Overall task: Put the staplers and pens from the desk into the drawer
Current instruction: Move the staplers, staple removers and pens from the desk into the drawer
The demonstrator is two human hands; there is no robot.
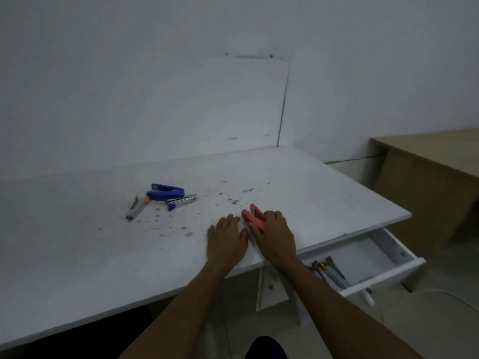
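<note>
A red stapler lies near the front of the white desk, and my right hand is closed over its near end. My left hand rests flat beside it, fingers spread, holding nothing. Farther left lie a blue stapler, a silver stapler with a purple tip and a grey stapler with an orange end. The white drawer stands open under the desk's right side. Several pens lie inside it.
The desktop is speckled with small dark marks. A wooden desk stands to the right against the wall. A white pen-like object hangs below the drawer front. White walls close off the desk's far side.
</note>
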